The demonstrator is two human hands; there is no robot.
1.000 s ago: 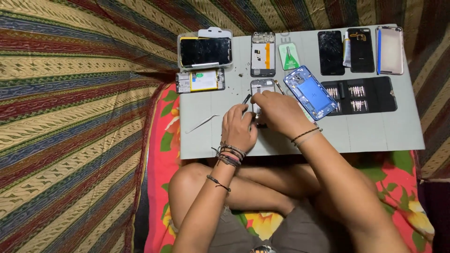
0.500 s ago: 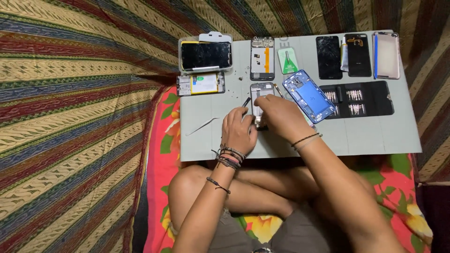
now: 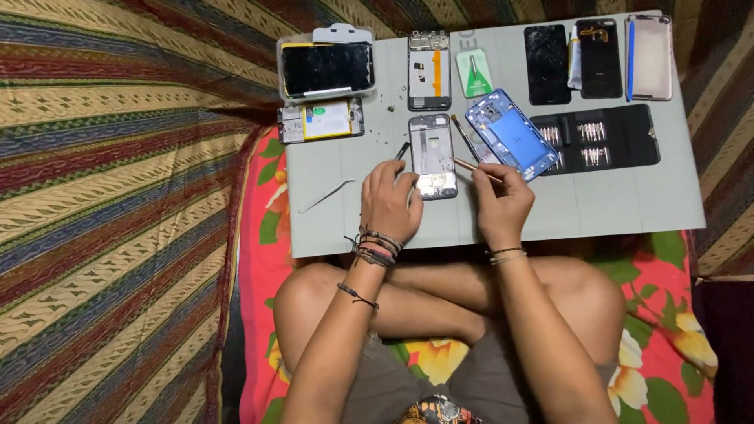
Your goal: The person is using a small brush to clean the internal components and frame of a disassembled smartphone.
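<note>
An opened phone frame (image 3: 433,155) lies on the grey work mat (image 3: 597,208) in front of me. My left hand (image 3: 390,200) rests on the mat at the frame's lower left, fingers curled against its edge. Just to the frame's right, my right hand (image 3: 501,202) holds a thin brown-handled tool (image 3: 476,169) whose tip points left toward the frame. A blue phone back shell (image 3: 511,133) lies tilted right of the frame. Metal tweezers (image 3: 327,195) lie on the mat left of my left hand.
A black phone in a clear tray (image 3: 326,68), a yellow battery unit (image 3: 320,123), another phone frame (image 3: 429,70), a green pick card (image 3: 474,74), dark screens (image 3: 547,64), a pink back cover (image 3: 651,57) and a black screwdriver bit case (image 3: 601,140) line the mat. Striped cloth lies left.
My right hand has pulled back to the right off the phone frame, now holding the thin tool clear of it. The left hand has stayed at the frame's lower left.
</note>
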